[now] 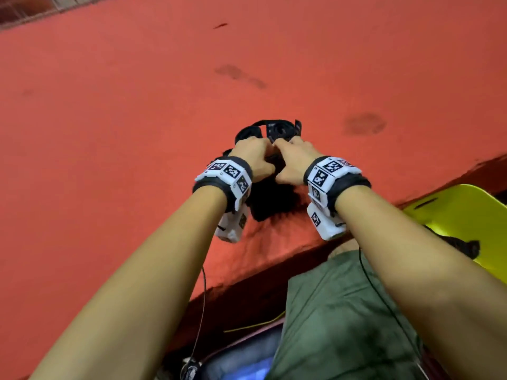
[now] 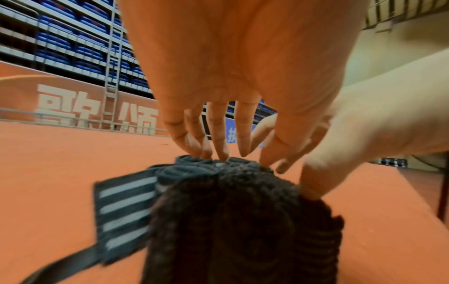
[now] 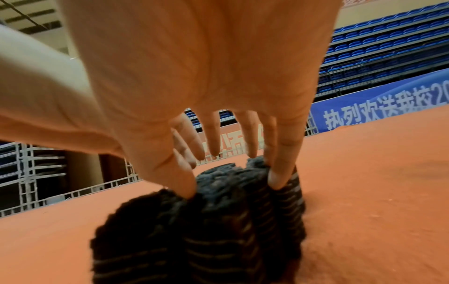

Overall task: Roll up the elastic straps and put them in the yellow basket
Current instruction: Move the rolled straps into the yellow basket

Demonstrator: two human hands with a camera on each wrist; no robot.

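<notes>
left hand fingertips down on the elastic straps, grip kinda hidden | straps bunched mid red bench | right hand pinching the dark roll | yellow basket cut off far right, arm blocking

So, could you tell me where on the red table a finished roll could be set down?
Bare red table lies left of and beyond the hands. It is crowded at the black straps under both hands, and near the yellow basket.
</notes>
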